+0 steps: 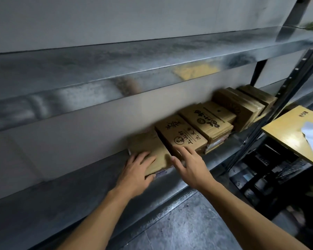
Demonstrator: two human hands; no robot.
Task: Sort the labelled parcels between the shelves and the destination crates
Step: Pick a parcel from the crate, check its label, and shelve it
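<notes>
Hands flat on parcels

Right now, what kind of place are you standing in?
Probably a parcel storeroom or warehouse. There are long metal shelves, a row of cardboard boxes lined up on one, and a bare grey floor below.

Lower grey metal shelf: open deck across the left of frame. Row of brown cardboard parcels blocks it from centre to right. Upper grey metal shelf limits headroom above. Black perforated steel upright bounds the right side.
</notes>
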